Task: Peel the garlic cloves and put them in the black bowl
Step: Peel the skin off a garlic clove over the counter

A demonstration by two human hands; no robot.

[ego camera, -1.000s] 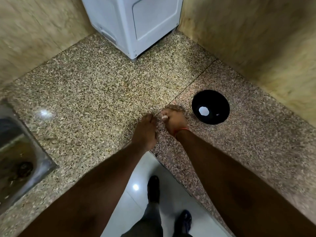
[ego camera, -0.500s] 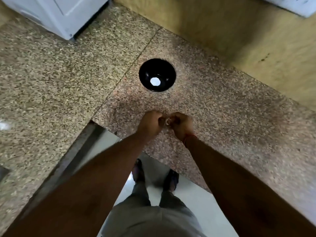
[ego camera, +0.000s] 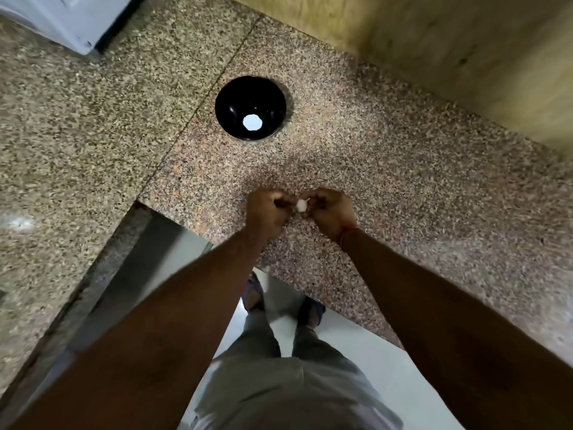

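The black bowl [ego camera: 250, 107] sat on the granite counter [ego camera: 403, 187], and everything else was best placed against it. Nearer the person than the bowl, well short of its rim, both hands met over the stone, probably so scraps of skin would fall there and the drop into the bowl would be short. The left hand [ego camera: 267, 209] and right hand [ego camera: 332, 211] had their fingers curled in, pinching a small white garlic clove [ego camera: 301, 205] between them. Only a white glare showed inside the bowl; whether it held any cloves, I could not tell.
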